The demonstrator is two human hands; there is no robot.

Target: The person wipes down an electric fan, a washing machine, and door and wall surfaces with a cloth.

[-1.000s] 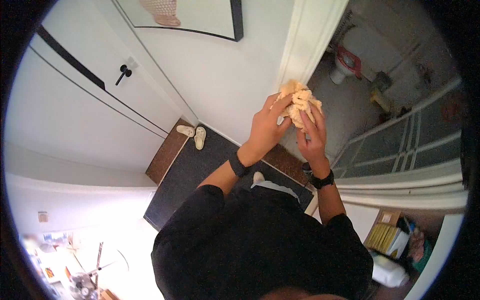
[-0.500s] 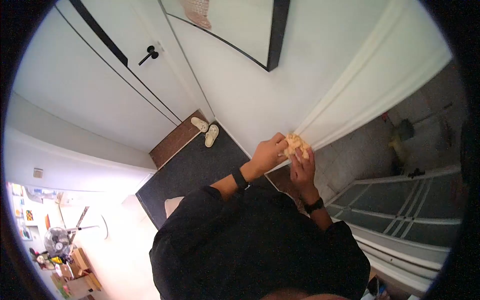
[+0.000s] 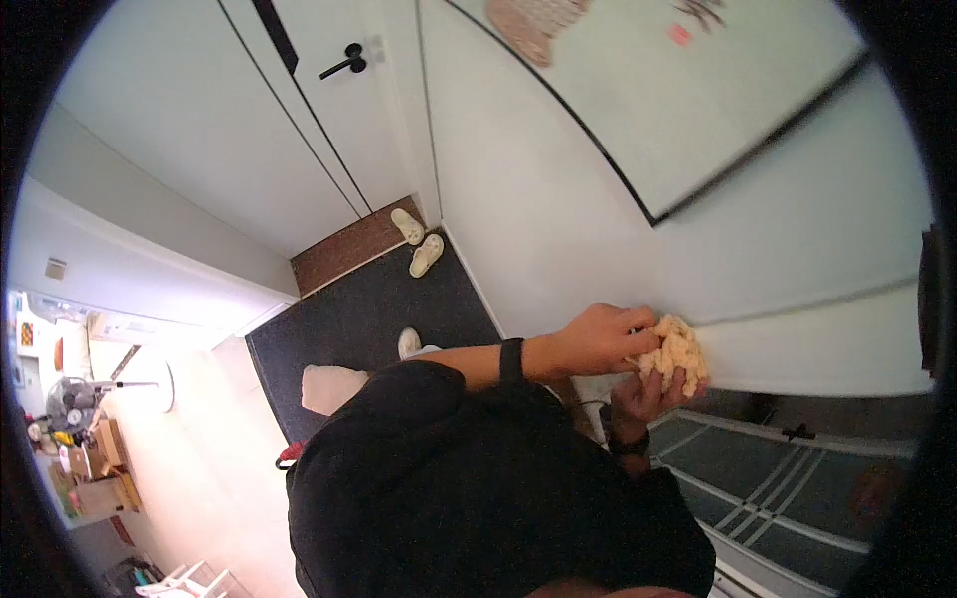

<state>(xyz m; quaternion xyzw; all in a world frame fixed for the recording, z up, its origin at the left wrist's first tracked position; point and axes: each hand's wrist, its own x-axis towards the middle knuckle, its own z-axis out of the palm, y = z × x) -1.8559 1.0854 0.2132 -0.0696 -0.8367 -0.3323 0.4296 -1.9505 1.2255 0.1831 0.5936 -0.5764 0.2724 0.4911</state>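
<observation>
A bunched, pale yellow-orange cloth with a lumpy surface is held between my two hands at the white door frame. My left hand grips its left side with bent fingers. From below, my right hand has its fingers curled onto the lower part of the cloth. The cloth is against or very close to the white trim; I cannot tell whether it touches. Dark bands circle both wrists.
A framed picture or mirror hangs on the wall above. Cream clogs lie on the dark mat near a white door with a black handle. A glass-paned door stands at lower right. A fan is far left.
My view has turned, showing more of the wall frame and less of the dark room at right. Both hands and the cloth appear farther right and lower, still together.
</observation>
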